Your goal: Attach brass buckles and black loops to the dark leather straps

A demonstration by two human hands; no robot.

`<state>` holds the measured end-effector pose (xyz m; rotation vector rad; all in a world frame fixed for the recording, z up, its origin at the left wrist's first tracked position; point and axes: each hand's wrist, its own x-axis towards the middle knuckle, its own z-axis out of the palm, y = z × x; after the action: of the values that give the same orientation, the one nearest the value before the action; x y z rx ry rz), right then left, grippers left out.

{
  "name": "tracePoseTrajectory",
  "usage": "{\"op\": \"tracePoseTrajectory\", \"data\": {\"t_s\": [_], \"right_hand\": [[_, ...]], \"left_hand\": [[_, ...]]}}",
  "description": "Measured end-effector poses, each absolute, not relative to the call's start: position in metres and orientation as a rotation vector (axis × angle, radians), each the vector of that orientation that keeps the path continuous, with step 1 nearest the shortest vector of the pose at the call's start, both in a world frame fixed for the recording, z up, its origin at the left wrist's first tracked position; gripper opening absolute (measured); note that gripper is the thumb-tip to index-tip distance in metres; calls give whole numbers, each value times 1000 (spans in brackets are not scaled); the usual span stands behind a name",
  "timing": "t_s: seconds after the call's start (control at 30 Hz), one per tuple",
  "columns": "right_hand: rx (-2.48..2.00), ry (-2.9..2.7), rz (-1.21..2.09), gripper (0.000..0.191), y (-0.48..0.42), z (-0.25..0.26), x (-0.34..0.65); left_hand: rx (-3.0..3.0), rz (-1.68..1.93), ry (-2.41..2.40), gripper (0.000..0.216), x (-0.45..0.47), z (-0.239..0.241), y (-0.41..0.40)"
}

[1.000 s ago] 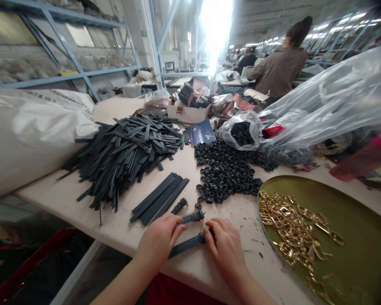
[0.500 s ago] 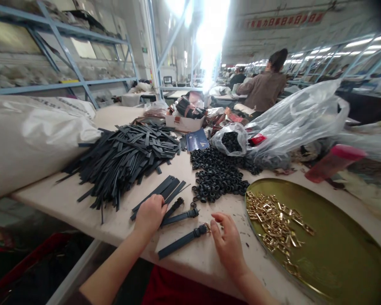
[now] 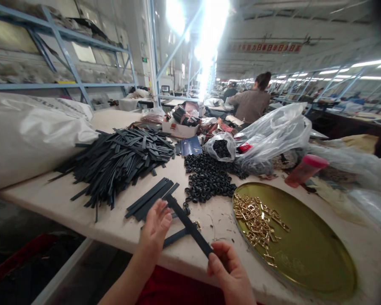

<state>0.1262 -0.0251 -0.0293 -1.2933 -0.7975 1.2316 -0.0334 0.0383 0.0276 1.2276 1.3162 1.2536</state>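
Note:
A flat black strap (image 3: 190, 226) slants above the table's front part. Its near end is pinched between the thumb and fingers of my right hand (image 3: 231, 271). My left hand (image 3: 156, 226) is open beside the strap's far end, fingers raised; whether it touches the strap I cannot tell. Beneath the held strap lies another black strap (image 3: 174, 238) with a gold buckle (image 3: 197, 226), partly covered. Further straps by my left hand are mostly hidden. A small stack of black straps (image 3: 149, 197) rests just behind my left hand.
A large heap of black strips (image 3: 123, 156) lies at left, by a white sack (image 3: 34, 135). Small black loops (image 3: 206, 180) are piled mid-table. Gold buckles (image 3: 257, 220) lie on a round gold tray (image 3: 311, 241) at right. Behind are plastic bags (image 3: 273, 131) and a pink-lidded bottle (image 3: 305, 171).
My right hand has taken hold of a strap and come nearer. My left hand has lifted off the strap stack and opened. The view has shifted slightly to the right.

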Motion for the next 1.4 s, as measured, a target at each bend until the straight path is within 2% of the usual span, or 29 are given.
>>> {"op": "tracePoseTrajectory", "data": {"t_s": [0.1, 0.2, 0.27, 0.43, 0.53, 0.87, 1.0, 1.1, 1.2, 1.3, 1.4], "right_hand": [[-1242, -964, 1317, 23, -34, -39, 105], [-1212, -1420, 1355, 16, -24, -37, 109], [-1299, -1725, 1154, 15, 2, -32, 128], [-1719, -1935, 271, 22, 102, -32, 181], [-1753, -2042, 228, 23, 143, -43, 190], [-1816, -1945, 408, 7, 150, -52, 198], [-1754, -1788, 619, 17, 121, -46, 191], [-1612, -1458, 1025, 26, 86, -38, 177], [-1355, -991, 1365, 30, 57, -32, 164], [-1250, -809, 1390, 35, 43, -29, 161], [-1184, -616, 1452, 29, 37, -26, 165]], "left_hand": [[728, 986, 1016, 36, -18, 29, 28], [642, 955, 1041, 30, -15, 25, 26], [668, 896, 1023, 31, -18, 21, 32], [632, 725, 882, 41, -25, 4, 46], [573, 679, 857, 42, -24, -3, 49], [546, 585, 870, 28, -14, -9, 58], [594, 564, 951, 19, -3, -2, 52], [751, 548, 1000, 16, 7, 0, 45], [900, 549, 1030, 24, 18, -3, 38], [991, 554, 1061, 28, 26, -6, 32], [1050, 550, 1092, 28, 29, -8, 26]]}}
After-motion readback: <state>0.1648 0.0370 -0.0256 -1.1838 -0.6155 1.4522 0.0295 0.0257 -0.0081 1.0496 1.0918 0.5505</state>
